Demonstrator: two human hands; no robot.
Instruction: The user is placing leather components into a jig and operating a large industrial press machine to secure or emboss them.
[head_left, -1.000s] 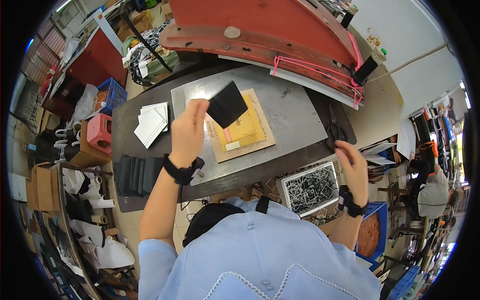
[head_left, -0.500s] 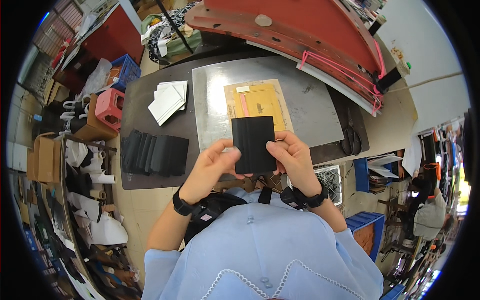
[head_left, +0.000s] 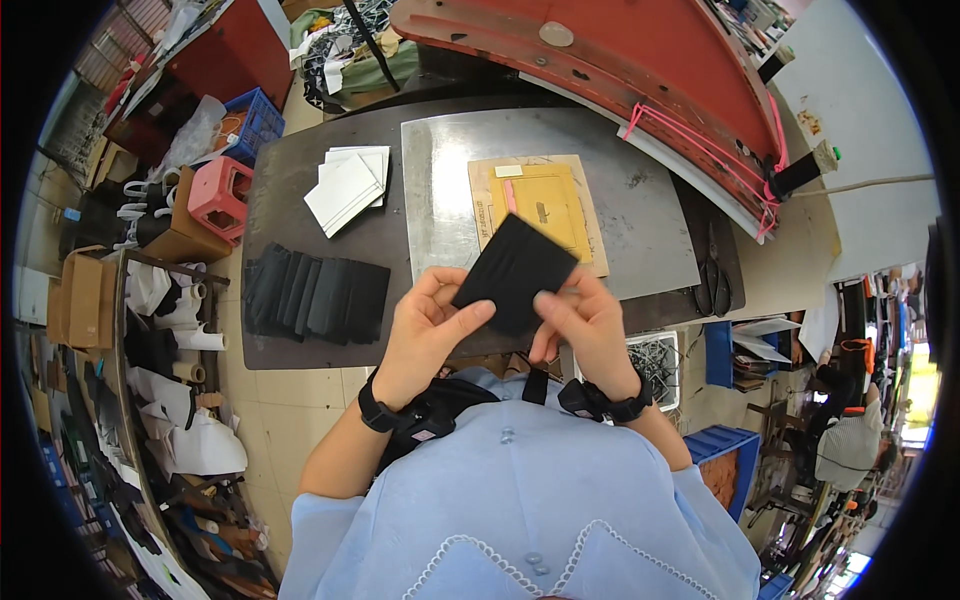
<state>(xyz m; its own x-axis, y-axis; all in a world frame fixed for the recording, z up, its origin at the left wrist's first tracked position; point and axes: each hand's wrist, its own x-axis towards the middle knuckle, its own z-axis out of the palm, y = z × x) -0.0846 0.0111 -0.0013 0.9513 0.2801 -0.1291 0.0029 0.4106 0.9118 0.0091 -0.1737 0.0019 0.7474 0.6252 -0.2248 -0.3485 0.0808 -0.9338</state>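
Between both hands is a flat black rectangular piece (head_left: 515, 270), tilted, with faint slot-like lines across it; it looks like a card holder panel. My left hand (head_left: 430, 325) pinches its lower left corner, thumb on top. My right hand (head_left: 585, 325) grips its right side, thumb on the face and fingers behind, slightly blurred. Beyond it a yellow template (head_left: 553, 200) on a brown board (head_left: 481, 176) lies on a metal sheet (head_left: 435, 215). To the left, a fanned row of similar black pieces (head_left: 318, 295) lies below a stack of white cards (head_left: 345, 190).
A red machine arm (head_left: 620, 55) with pink cords overhangs the far right of the dark table (head_left: 285, 190). Black scissors (head_left: 712, 285) lie at its right edge. A pink stool (head_left: 222, 200) and blue crate (head_left: 258, 125) stand left. A person (head_left: 850, 440) sits far right.
The black piece has turned clockwise from upright to slanted between my hands. My view has shifted a little, so the table items sit slightly further right.
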